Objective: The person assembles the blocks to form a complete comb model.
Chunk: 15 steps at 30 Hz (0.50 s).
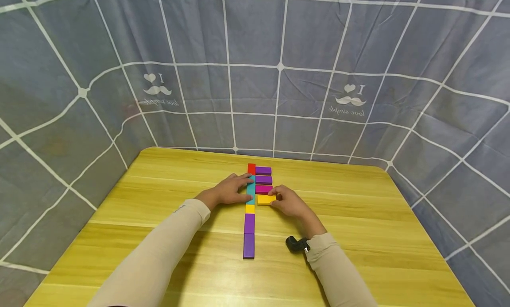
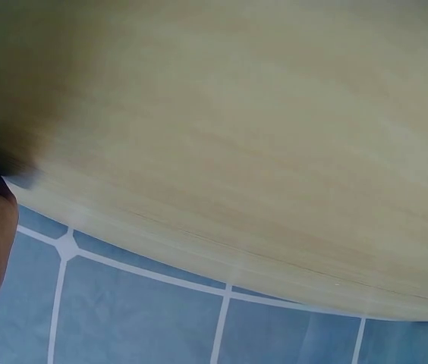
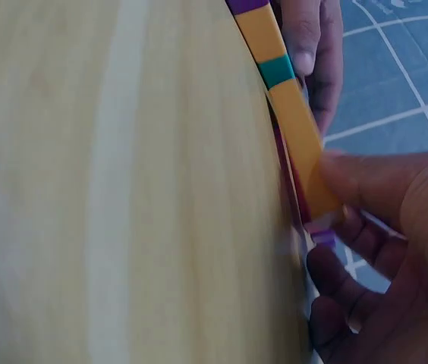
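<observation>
A straight row of coloured blocks runs up the table: a red block [image 1: 251,169] at the far end, teal blocks [image 1: 251,189], a small yellow block [image 1: 249,209] and two purple blocks [image 1: 249,224] nearest me. My left hand [image 1: 232,189] rests from the left on the teal part, fingers and thumb spread along it. My right hand [image 1: 290,202] pinches the right end of a longer yellow block [image 1: 264,200], lying crosswise close beside the row. Beyond it, a magenta block [image 1: 263,189] and two purple side blocks [image 1: 263,180] stick out rightward. The right wrist view shows thumb and fingers on the yellow block [image 3: 299,136].
The wood-grain table [image 1: 338,209] extends around the blocks. A grey curtain with white grid lines [image 1: 255,90] surrounds its back and sides. A black device [image 1: 296,244] is strapped at my right wrist. The left wrist view mostly shows tabletop [image 2: 237,152] and its edge.
</observation>
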Each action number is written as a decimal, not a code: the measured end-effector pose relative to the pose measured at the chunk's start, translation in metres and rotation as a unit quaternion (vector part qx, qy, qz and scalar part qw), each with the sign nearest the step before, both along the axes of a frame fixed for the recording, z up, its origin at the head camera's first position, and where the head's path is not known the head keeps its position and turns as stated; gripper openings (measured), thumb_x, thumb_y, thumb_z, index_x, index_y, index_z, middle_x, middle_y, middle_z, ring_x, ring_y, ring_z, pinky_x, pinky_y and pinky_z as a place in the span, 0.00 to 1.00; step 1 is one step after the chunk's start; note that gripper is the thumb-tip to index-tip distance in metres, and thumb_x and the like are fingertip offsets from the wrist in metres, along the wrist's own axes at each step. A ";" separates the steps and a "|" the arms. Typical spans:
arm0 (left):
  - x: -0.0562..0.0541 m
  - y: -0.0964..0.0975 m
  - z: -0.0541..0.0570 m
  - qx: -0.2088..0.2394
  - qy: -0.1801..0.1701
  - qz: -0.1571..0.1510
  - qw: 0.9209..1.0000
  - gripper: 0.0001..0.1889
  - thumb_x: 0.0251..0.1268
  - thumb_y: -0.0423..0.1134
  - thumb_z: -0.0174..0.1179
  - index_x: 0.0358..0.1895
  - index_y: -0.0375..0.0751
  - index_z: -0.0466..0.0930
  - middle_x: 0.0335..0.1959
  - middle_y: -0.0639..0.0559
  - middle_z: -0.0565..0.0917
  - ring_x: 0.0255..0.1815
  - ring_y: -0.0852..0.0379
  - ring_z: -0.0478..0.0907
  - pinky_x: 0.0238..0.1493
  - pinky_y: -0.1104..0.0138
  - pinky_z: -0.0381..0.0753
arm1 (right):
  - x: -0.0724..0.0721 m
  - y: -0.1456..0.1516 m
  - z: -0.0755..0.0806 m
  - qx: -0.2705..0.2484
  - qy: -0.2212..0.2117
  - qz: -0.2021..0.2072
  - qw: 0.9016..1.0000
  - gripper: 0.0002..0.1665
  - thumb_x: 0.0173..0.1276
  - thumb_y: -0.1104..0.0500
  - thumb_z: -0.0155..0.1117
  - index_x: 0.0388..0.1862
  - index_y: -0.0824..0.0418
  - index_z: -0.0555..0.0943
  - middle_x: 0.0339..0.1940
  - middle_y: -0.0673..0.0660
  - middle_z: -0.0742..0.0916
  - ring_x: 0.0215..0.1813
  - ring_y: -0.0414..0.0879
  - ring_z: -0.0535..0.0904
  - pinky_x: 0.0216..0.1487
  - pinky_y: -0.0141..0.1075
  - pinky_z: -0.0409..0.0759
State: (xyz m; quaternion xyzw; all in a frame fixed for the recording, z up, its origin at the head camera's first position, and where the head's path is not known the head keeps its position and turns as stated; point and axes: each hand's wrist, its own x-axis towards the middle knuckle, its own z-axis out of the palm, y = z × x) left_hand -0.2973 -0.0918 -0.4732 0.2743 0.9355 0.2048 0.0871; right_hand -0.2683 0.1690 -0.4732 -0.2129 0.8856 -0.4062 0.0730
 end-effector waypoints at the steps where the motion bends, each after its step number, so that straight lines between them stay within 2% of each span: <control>1: 0.000 0.000 0.000 -0.001 -0.001 0.000 1.000 0.38 0.66 0.63 0.56 0.76 0.52 0.63 0.80 0.52 0.54 0.68 0.47 0.61 0.70 0.52 0.63 | 0.000 -0.001 0.000 0.001 0.002 0.003 1.000 0.11 0.66 0.68 0.66 0.47 0.63 0.82 0.36 0.55 0.77 0.35 0.47 0.70 0.38 0.38 0.69; 8: 0.000 0.000 -0.001 0.002 -0.001 0.003 1.000 0.38 0.66 0.62 0.57 0.76 0.52 0.63 0.80 0.52 0.54 0.68 0.47 0.61 0.71 0.52 0.63 | 0.003 -0.005 0.000 0.024 0.039 0.008 0.999 0.09 0.65 0.68 0.67 0.44 0.63 0.84 0.35 0.55 0.77 0.39 0.48 0.70 0.43 0.40 0.70; 15: 0.002 0.000 0.000 0.011 0.000 0.004 1.000 0.37 0.66 0.61 0.58 0.76 0.51 0.64 0.79 0.51 0.55 0.68 0.46 0.62 0.70 0.52 0.63 | 0.004 -0.010 -0.001 0.038 0.048 0.004 0.998 0.09 0.66 0.67 0.67 0.44 0.63 0.84 0.32 0.53 0.75 0.39 0.48 0.70 0.43 0.41 0.70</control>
